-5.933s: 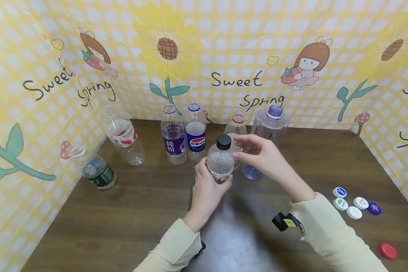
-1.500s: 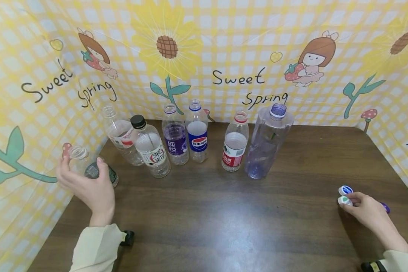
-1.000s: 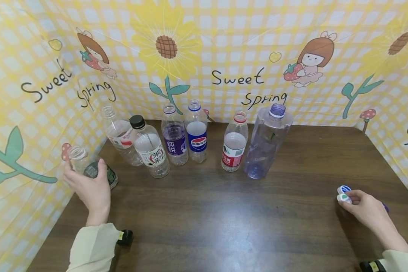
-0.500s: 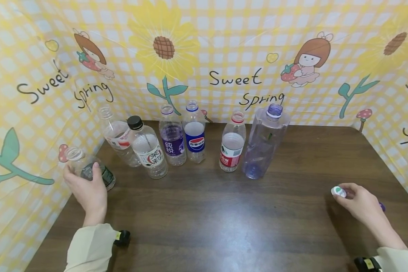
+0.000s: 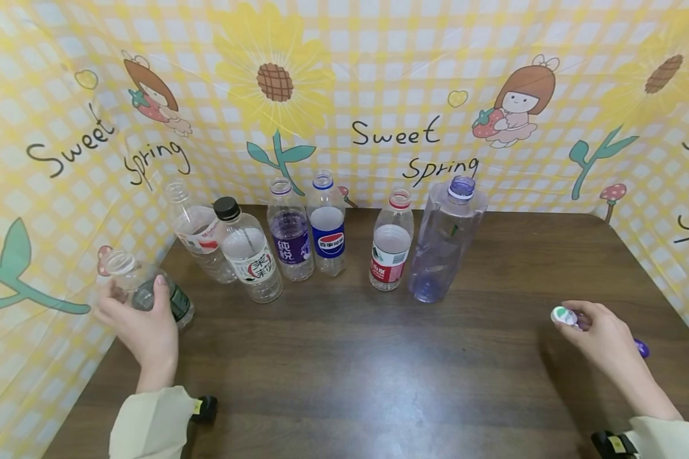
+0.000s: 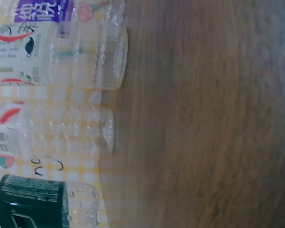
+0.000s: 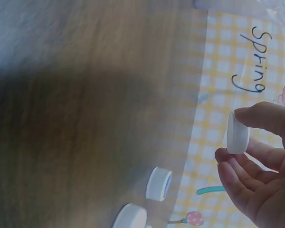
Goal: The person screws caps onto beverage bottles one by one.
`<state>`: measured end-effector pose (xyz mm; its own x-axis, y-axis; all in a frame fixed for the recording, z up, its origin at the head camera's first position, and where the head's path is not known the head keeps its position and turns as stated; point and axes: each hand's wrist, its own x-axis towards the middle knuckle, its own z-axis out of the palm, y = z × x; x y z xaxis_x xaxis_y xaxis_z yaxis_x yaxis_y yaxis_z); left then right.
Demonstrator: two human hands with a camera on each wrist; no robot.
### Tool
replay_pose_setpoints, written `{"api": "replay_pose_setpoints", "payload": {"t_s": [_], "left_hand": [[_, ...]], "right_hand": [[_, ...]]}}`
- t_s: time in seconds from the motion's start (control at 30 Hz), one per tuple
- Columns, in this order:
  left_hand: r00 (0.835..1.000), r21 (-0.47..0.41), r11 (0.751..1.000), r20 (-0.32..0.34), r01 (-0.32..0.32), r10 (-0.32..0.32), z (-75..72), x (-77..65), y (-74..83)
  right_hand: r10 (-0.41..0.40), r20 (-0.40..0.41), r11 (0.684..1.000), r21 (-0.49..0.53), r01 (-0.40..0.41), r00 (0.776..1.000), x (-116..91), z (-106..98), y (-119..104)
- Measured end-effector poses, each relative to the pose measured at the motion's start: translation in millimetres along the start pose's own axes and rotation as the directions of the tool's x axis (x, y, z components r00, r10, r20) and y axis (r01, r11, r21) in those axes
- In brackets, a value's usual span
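My left hand (image 5: pixel 140 328) grips a clear plastic bottle with a dark green label (image 5: pixel 179 305) at the table's left side. Its mouth (image 5: pixel 120 260) has no cap, and the hand covers part of its body. In the left wrist view that bottle's green label (image 6: pixel 32 202) shows at the lower left; the hand is out of sight there. On the right, my right hand (image 5: pixel 603 335) pinches a white bottle cap with a green mark (image 5: pixel 563 315) between thumb and fingertips. The right wrist view shows this cap (image 7: pixel 237 134) on edge, above the table.
A jasmine-drink bottle with a black cap (image 5: pixel 252 258) stands upright. Around it are several uncapped bottles, among them a purple-label bottle (image 5: pixel 289 236), a Pepsi bottle (image 5: pixel 328 239) and a large purplish bottle (image 5: pixel 444 245). Loose caps include a purple cap (image 5: pixel 641 347) and a white-sided cap (image 7: pixel 158 184).
The black-capped bottle, earlier in both hands, now stands at the left. My left hand has taken hold of the green-label bottle; my right hand has lifted the white cap leftward from the others.
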<state>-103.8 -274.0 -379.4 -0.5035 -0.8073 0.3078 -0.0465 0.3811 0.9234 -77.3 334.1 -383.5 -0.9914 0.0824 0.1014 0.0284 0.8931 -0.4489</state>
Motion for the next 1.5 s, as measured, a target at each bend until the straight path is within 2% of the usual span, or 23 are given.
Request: {"api": "replay_pose_setpoints", "payload": {"t_s": [0.17,0.37,0.57,0.67,0.83,1.03,1.1,1.17,1.33,1.5], "left_hand": [[0.994,-0.049,0.993,-0.030,-0.109,0.107,-0.9,-9.8,7.9],[0.991,-0.076,0.988,0.008,-0.131,0.132,1.0,-21.5,15.8],[0.978,-0.152,0.967,-0.028,-0.207,0.205,5.0,-30.3,20.0],[0.972,-0.184,0.954,-0.022,-0.236,0.236,8.7,-37.4,23.8],[0.972,-0.177,0.959,0.040,-0.220,0.231,14.2,-54.9,37.2],[0.955,-0.181,0.954,0.133,-0.239,0.265,20.4,-74.0,51.4],[0.945,-0.196,0.948,0.164,-0.251,0.284,23.1,-80.1,54.2],[0.927,-0.216,0.937,0.199,-0.276,0.319,25.8,-86.8,55.4],[0.859,-0.169,0.909,0.297,-0.381,0.416,35.1,-104.3,56.5],[0.795,-0.120,0.884,0.395,-0.453,0.461,46.4,-121.8,57.7]], "right_hand": [[-0.015,-0.016,1.000,0.023,0.016,1.000,1.6,0.6,-7.1],[-0.017,-0.024,0.999,0.051,0.018,1.000,4.7,3.1,-13.7],[-0.030,-0.041,0.998,0.061,0.032,0.999,8.1,4.3,-22.5],[-0.025,-0.050,0.998,0.060,0.028,0.998,10.1,3.8,-27.2],[-0.020,-0.050,0.997,0.079,0.024,0.999,13.3,4.6,-35.3],[-0.054,-0.044,0.993,0.107,0.059,0.998,15.8,6.8,-49.1],[-0.066,-0.047,0.990,0.118,0.072,0.997,15.8,7.0,-54.8],[-0.075,-0.046,0.988,0.131,0.080,0.996,15.7,6.7,-60.9],[-0.096,-0.049,0.983,0.153,0.102,0.994,16.4,7.0,-77.5],[-0.135,-0.062,0.974,0.173,0.143,0.989,16.8,9.0,-94.5]]}}
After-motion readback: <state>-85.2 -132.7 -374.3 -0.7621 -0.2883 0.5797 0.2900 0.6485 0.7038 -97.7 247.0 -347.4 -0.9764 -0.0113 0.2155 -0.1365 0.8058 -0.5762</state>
